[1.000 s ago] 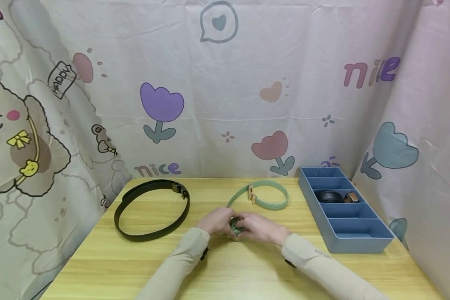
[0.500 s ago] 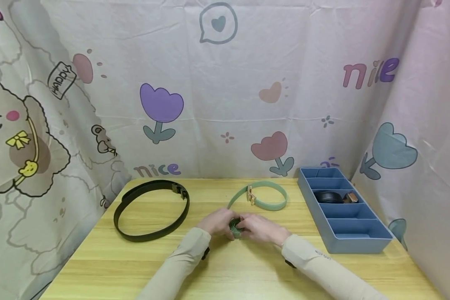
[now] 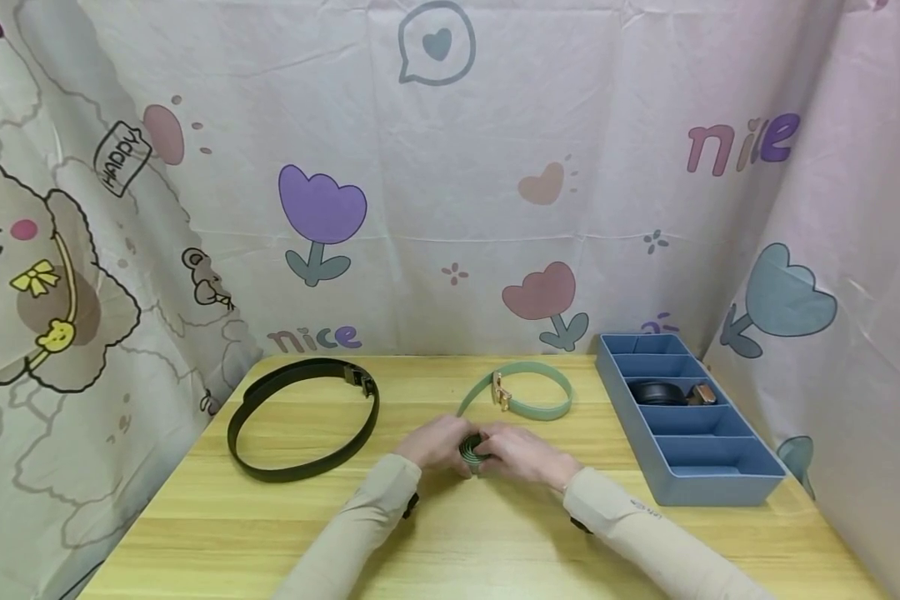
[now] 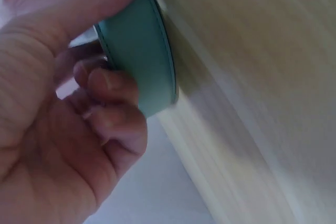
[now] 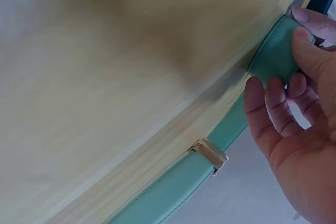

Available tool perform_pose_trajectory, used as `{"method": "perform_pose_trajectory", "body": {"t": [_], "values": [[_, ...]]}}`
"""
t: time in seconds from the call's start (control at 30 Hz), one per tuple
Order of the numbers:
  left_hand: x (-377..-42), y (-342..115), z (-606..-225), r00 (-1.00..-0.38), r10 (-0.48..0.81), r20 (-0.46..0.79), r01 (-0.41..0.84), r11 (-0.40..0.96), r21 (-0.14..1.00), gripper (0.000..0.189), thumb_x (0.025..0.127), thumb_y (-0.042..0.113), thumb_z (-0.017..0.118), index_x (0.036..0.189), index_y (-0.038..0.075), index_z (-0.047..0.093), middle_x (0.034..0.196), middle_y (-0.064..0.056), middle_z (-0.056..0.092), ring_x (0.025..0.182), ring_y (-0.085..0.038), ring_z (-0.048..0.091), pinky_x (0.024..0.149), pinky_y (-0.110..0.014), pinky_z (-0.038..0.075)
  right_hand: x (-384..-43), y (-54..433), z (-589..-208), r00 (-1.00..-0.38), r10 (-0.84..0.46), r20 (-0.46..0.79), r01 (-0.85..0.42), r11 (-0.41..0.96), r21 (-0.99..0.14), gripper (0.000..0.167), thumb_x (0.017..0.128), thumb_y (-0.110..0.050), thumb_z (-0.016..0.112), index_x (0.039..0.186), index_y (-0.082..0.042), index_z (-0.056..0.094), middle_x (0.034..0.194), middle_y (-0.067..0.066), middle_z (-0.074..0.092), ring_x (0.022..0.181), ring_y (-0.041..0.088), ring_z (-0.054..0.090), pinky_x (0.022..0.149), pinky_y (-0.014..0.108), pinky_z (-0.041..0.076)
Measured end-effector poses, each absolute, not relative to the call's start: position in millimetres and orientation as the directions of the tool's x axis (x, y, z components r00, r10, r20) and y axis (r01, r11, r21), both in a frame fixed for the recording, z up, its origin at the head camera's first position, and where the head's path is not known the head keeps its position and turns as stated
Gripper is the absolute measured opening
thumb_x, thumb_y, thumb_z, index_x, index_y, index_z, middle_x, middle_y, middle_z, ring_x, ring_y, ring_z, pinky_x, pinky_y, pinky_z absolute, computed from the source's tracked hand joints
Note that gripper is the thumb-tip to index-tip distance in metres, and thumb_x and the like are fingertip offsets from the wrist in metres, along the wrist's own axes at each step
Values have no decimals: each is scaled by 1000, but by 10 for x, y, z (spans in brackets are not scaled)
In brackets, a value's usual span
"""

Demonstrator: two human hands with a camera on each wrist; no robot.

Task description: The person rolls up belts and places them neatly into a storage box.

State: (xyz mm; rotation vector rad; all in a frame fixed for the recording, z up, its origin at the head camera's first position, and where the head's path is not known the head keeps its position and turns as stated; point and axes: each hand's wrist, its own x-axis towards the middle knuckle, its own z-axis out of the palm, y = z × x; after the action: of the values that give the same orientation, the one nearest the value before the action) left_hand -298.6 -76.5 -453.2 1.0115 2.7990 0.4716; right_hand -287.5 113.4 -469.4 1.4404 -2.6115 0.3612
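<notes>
A light green belt has one end wound into a tight coil [image 3: 471, 451], which stands on its edge between my hands. My left hand [image 3: 437, 443] grips the coil from the left; in the left wrist view its thumb lies along the coil's outer green face [image 4: 139, 45]. From the right, my right hand [image 3: 527, 456] pinches the same coil, thumb and fingertips on it. Behind the hands the unrolled part of the belt [image 3: 546, 412] curves in a loop, with a gold buckle [image 3: 501, 392]. A metal piece [image 5: 210, 153] on the strap shows in the right wrist view.
To the left, a black belt [image 3: 288, 475] lies in a wide loop on the wooden table [image 3: 487, 550]. A blue-grey divided box [image 3: 720, 490] stands at the right; one compartment holds a coiled black belt [image 3: 658, 394] with a brownish-gold buckle [image 3: 702, 395]. A printed curtain [image 3: 435, 208] hangs behind.
The green belt's loop and buckle have shifted slightly left. Both hands stay around the coil, with only small finger movements.
</notes>
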Motion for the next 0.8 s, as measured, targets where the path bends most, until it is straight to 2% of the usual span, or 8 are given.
{"method": "perform_pose_trajectory", "body": {"t": [0.1, 0.3, 0.37, 0.5, 0.6, 0.7, 0.8], "values": [[-2997, -761, -4526, -767, 642, -11, 598, 721, 350, 42, 61, 22, 92, 98, 19, 73, 85, 11, 67, 72, -2, 56, 71, -20, 48, -2866, 1128, -4687, -555, -805, 209, -832, 535, -149, 12, 89, -25, 71, 95, -14, 74, 94, -5, 62, 86, 4, 55, 76, 20, 49], [-2999, -762, -4532, -799, 601, -9, 560, 750, 352, 41, 57, 36, 94, 89, 20, 73, 76, 14, 63, 66, -3, 53, 63, -20, 46, -2858, 1098, -4683, -559, -805, 198, -829, 534, -168, 10, 89, -26, 71, 91, -16, 72, 92, -6, 59, 83, 3, 51, 73, 18, 47], [-2997, -774, -4535, -797, 604, -7, 568, 754, 331, 41, 58, 35, 93, 89, 22, 72, 78, 15, 63, 68, -3, 53, 65, -21, 47, -2856, 1096, -4678, -548, -811, 206, -836, 525, -159, 8, 89, -23, 71, 92, -16, 74, 91, -6, 59, 82, 2, 51, 74, 18, 47], [-2996, -804, -4545, -765, 644, -10, 611, 730, 307, 37, 63, 21, 91, 93, 24, 70, 84, 15, 64, 75, -2, 56, 73, -21, 48, -2851, 1103, -4673, -536, -817, 213, -844, 520, -132, 9, 88, -19, 72, 96, -15, 75, 91, -5, 59, 83, 3, 54, 75, 19, 49], [-2999, -811, -4540, -753, 658, -21, 614, 713, 339, 37, 63, 13, 89, 94, 22, 70, 85, 13, 65, 76, -3, 57, 74, -21, 49, -2855, 1104, -4680, -544, -812, 210, -839, 530, -126, 11, 88, -18, 73, 97, -14, 75, 93, -5, 61, 85, 4, 56, 78, 20, 50], [-3004, -802, -4535, -760, 650, -27, 592, 708, 386, 40, 61, 15, 91, 96, 19, 72, 85, 12, 66, 75, -2, 57, 73, -20, 49, -2858, 1093, -4686, -553, -807, 206, -833, 536, -137, 10, 89, -20, 71, 98, -14, 73, 96, -4, 63, 86, 5, 57, 78, 20, 50], [-3007, -796, -4536, -785, 619, -27, 555, 722, 413, 40, 59, 24, 94, 92, 17, 73, 82, 11, 66, 71, -3, 55, 69, -20, 48, -2862, 1082, -4688, -553, -806, 210, -833, 534, -143, 11, 90, -23, 70, 98, -16, 73, 98, -4, 64, 88, 5, 58, 79, 21, 50]]}}
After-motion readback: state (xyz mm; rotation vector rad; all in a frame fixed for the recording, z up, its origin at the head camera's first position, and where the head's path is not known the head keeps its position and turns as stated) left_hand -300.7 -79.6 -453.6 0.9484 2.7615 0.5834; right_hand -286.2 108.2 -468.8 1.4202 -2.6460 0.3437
